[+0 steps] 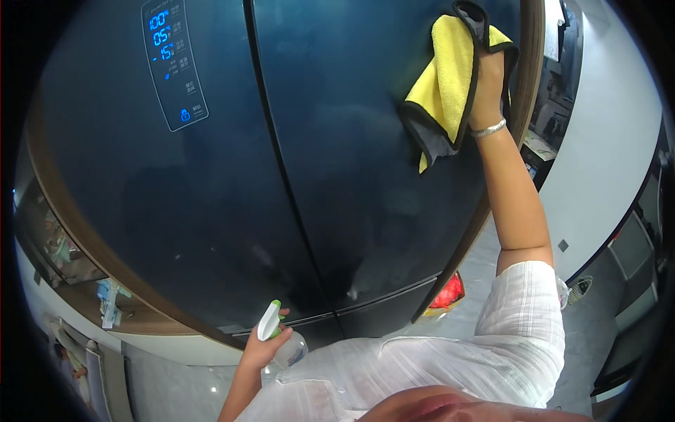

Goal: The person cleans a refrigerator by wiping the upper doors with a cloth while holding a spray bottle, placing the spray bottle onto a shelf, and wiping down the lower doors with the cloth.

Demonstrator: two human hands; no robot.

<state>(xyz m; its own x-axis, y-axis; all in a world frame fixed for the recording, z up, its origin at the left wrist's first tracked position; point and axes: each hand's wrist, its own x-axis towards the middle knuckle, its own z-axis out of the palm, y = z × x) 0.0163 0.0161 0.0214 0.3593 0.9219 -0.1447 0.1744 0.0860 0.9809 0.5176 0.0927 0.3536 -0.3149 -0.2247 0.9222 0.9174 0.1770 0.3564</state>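
A yellow and grey cloth with black edging [450,77] lies against the upper right door of a dark refrigerator [351,183]. My right hand [489,84] is pressed into the cloth, its fingers mostly covered by the folds. Low down, near the refrigerator's lower left part, my left hand [271,344] is wrapped round a spray bottle [294,349]. The bottle is clear, with a white and green trigger head [270,321] pointing upward. It is held close to my white shirt, apart from the door.
A lit display panel [176,67] is on the left door. Wooden trim [529,70] frames the refrigerator. Red material [447,292] sits in a box on the floor at the lower right. Shelves with small items [109,299] stand at the left.
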